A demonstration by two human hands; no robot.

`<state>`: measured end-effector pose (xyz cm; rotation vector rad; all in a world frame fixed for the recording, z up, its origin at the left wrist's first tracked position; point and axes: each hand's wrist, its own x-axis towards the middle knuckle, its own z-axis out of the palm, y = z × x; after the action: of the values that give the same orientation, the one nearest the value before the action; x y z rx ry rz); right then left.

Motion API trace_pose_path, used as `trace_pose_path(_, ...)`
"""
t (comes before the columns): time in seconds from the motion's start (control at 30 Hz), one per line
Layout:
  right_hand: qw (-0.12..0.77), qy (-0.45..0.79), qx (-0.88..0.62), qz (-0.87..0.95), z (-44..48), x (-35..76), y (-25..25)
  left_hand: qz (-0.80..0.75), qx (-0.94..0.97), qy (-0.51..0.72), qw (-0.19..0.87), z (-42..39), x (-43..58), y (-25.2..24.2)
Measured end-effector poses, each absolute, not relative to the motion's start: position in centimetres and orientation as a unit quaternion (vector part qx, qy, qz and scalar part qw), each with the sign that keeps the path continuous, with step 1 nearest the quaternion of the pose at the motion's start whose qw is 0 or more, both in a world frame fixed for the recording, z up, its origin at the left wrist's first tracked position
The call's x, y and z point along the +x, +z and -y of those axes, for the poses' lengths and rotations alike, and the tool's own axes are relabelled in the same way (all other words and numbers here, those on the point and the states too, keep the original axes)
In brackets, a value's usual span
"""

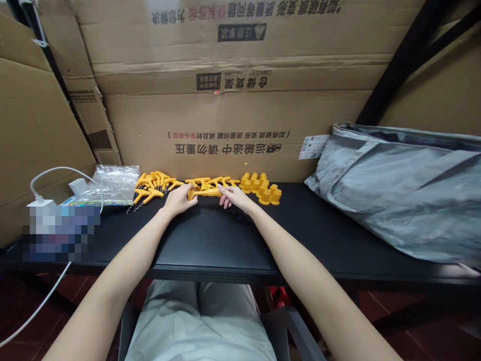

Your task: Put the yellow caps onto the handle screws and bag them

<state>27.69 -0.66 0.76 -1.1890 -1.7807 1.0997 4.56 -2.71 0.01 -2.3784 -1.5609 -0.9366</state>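
Between my hands, just above the table, is a yellow plastic corkscrew piece (209, 192), lying roughly level. My left hand (179, 200) is closed around its wider left end. The fingers of my right hand (233, 197) pinch its right end; my lower fingers curl loosely beneath. Whether it is one part or two joined parts I cannot tell. Left of my hands lies a heap of yellow T-handled corkscrews (153, 193) with dark metal spirals. Behind my hands runs a row of more yellow T-shaped handles (205, 181). To the right stand several yellow flanged cups (265, 193).
A large grey bag (368, 185) fills the table's right side. At left are a clear plastic package (114, 180), a white charger (42, 213) with a cable, and a blurred-out object (75, 230). Cardboard (233, 115) walls the back of the black table (221, 245).
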Motion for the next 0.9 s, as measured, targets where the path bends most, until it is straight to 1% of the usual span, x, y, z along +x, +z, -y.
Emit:
trace_pose_path(0.27,0.38,0.443,-0.433,0.687,0.73,28.25,0.76,0.525,-0.79,-0.31,0.071,2.55,4.39,-0.09)
trace_pose_path(0.9,0.392,0.48,-0.433,0.654,0.53,28.15,0.41,0.544,-0.787,-0.282,0.069,2.32,4.33,-0.19)
